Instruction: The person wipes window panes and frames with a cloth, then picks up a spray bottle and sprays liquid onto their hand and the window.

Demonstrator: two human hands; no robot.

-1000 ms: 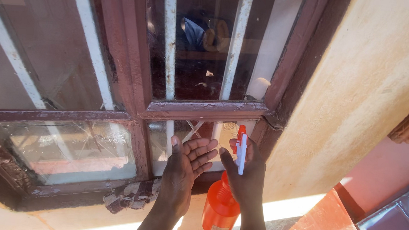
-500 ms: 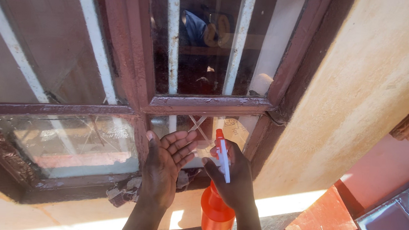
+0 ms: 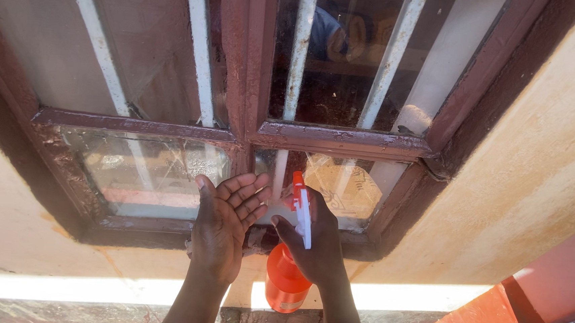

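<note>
Holding an orange spray bottle (image 3: 286,279) by its neck, the right hand (image 3: 315,241) is wrapped tight around the white and orange trigger head (image 3: 302,206), with a finger lying along the white trigger. The bottle stands nearly upright, its long axis running up and down with the base lowest and a slight tilt; the orange nozzle tip points up and away from the person toward the lower right window pane (image 3: 346,186). The bottle's plastic is not see-through here, so what is inside it cannot be told. It hangs in the air just in front of the window's lower frame, above the sunlit ledge (image 3: 56,287).

Just beside it, the left hand (image 3: 226,224) is spread wide and holds nothing, palm turned toward the nozzle, fingers pointing up and right, close to the bottle's head but not touching it.

Behind both hands stands a window frame (image 3: 247,64) in worn dark red paint, with white bars (image 3: 200,54) behind dusty glass. The lower left pane (image 3: 145,172) looks cracked. A cream wall (image 3: 550,173) runs along the right.
</note>
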